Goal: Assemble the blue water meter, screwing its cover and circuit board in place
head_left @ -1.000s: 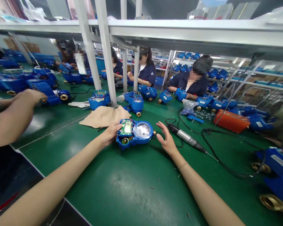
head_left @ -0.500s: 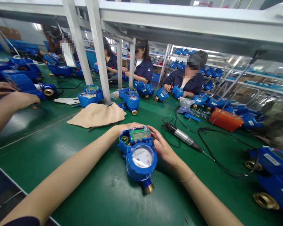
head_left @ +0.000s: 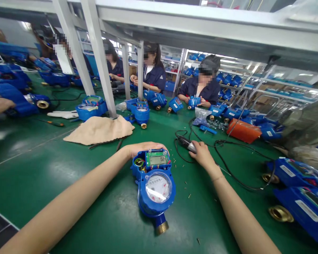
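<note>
A blue water meter (head_left: 155, 187) lies on the green workbench (head_left: 100, 169) in front of me, its brass outlet (head_left: 162, 228) pointing toward me. Its open top shows a green circuit board with a small display (head_left: 157, 159) reading 02, beside a round glass dial. My left hand (head_left: 145, 149) lies over the meter's far edge, fingers curled around it. To the right, my right hand (head_left: 203, 155) grips an electric screwdriver (head_left: 187, 144), and its tip is hidden inside my fingers.
A beige cloth (head_left: 98, 131) lies left of the meter, and tiny brass bits are scattered around it. Black cables loop to the right. Several blue meters (head_left: 302, 208) stand at right, beside an orange case (head_left: 243, 131). A co-worker's hand (head_left: 0, 106) shows at far left.
My right hand has left the meter and picked up the electric screwdriver. The meter stays under my left hand, and the view has shifted slightly.
</note>
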`<action>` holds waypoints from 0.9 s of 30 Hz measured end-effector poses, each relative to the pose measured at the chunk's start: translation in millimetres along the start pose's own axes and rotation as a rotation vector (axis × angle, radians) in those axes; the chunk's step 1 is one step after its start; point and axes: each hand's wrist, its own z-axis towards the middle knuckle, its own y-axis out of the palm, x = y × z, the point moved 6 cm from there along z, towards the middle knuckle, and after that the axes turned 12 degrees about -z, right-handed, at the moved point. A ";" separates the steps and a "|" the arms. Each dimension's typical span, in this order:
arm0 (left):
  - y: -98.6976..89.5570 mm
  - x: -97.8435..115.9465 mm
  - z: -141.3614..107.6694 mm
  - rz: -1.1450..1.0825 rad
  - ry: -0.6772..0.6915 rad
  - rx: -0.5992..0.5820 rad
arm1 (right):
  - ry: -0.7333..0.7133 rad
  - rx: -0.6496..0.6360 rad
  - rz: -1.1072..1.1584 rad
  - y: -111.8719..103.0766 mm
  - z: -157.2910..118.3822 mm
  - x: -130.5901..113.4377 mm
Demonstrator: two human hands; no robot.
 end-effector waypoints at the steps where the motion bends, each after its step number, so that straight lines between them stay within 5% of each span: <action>1: 2.2 -0.6 -3.2 -0.007 -0.034 -0.046 | 0.009 -0.028 -0.025 3.4 2.0 3.3; 3: 1.9 -0.8 -11.9 -0.032 -0.080 -0.048 | 0.017 -0.084 -0.044 8.7 5.8 7.0; 7: -6.3 -1.2 -35.4 -0.100 -0.142 0.163 | 0.038 -0.143 0.022 -2.2 14.5 9.3; 10: -5.2 6.5 -54.6 -0.009 -0.119 0.266 | 0.101 -0.107 0.148 -39.9 18.6 8.5; 13: 6.4 18.3 -70.0 0.066 -0.077 0.225 | 0.136 -0.054 0.343 -94.9 13.9 -1.7; 15: 16.6 20.9 -77.2 0.037 -0.101 0.150 | 0.125 -0.026 0.519 -130.6 5.4 -16.6; 19: 23.6 21.7 -83.2 0.086 -0.125 0.145 | 0.072 0.146 1.233 -181.5 -16.1 -59.8; 22: 23.8 22.1 -82.7 0.134 -0.100 0.162 | 0.041 0.264 1.319 -193.8 -27.9 -98.2; 27: 23.7 19.1 -81.9 0.144 -0.064 0.165 | -0.271 0.277 1.425 -186.1 -31.9 -169.5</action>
